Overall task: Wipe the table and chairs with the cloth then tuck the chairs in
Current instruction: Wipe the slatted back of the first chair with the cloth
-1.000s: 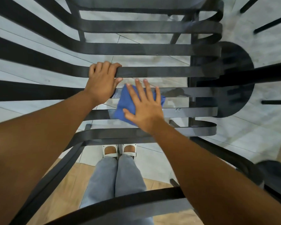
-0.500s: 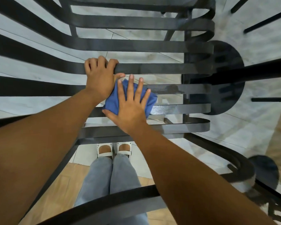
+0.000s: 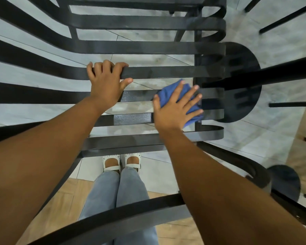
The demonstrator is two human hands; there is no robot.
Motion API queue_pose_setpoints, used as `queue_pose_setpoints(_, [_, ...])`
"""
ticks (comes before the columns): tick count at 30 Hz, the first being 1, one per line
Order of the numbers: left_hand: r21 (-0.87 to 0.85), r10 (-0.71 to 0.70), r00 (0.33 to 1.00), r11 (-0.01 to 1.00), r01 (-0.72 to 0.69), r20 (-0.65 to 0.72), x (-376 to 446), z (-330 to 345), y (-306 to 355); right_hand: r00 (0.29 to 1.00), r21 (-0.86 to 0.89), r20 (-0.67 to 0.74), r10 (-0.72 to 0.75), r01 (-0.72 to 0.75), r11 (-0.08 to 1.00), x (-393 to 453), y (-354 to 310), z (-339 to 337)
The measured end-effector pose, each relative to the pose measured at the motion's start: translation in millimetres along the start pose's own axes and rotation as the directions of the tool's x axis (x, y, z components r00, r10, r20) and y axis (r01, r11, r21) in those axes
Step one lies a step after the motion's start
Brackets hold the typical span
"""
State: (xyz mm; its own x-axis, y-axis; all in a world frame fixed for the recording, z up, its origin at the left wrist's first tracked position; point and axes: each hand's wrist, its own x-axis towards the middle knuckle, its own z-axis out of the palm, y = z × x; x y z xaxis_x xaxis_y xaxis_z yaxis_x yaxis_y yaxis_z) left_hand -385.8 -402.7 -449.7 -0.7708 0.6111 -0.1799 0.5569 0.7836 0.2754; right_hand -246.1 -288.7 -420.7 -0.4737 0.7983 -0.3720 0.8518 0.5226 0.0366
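Grey marbled floor tiles show between the black metal slats of the chair seat I am leaning over, with a strip of wood-look flooring nearer my feet. My left hand is clenched over the edge of 1 slat, fingers curled across the top and thumb hooked beneath, bracing the chair. My right hand lies flat and spread, pressing the blue cloth down onto 2 slats at the right end of the seat, just beside the upright post and close to a dark round base on the floor, perhaps a table pedestal.

Risks, as I judge them: the cloth is only pinned under an open palm, not gripped, and it bridges the gaps between slats, so a hard push to the right could fold a corner down through a gap or shove it off the seat's curled end onto the floor. My fingertips already reach the post, so carrying the stroke on could knock them against it. If the left hand loosens, the chair may skate on the smooth tiles.

Compared with 0.5 s back, the cloth and right hand have travelled from right beside the left hand out to the seat's right end, while the left hand keeps the same slat.
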Motion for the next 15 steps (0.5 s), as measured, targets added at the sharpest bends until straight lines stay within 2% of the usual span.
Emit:
queue_pose_setpoints(2, [-0.004, -0.008, 1.0, 1.0, 0.008, -0.004, 1, 0, 3, 0.983, -0.041, 0.02, -0.184, 0.185, 0.982, -3, 1, 4])
queue_pose_setpoints(4, [-0.013, -0.018, 1.0, 1.0, 0.018, -0.008, 1, 0, 3, 0.973, -0.045, -0.017, -0.231, 0.23, 0.972, 6, 14, 2])
queue_pose_setpoints(9, [-0.034, -0.017, 1.0, 0.999, 0.017, 0.005, 0, -2, 2, 0.995, 0.032, -0.101, -0.012, 0.015, 0.999, 29, 43, -7])
queue_pose_setpoints(11, [-0.031, -0.008, 1.0, 0.999, 0.008, 0.005, 0, -2, 2, 0.989, 0.077, -0.127, 0.074, -0.065, 0.995, 38, 51, -10])
queue_pose_setpoints(15, [-0.033, -0.052, 0.997, 0.998, 0.054, 0.049, 0, -5, 6, 0.95, 0.241, -0.094, 0.299, -0.269, 0.932, 43, 37, -14])
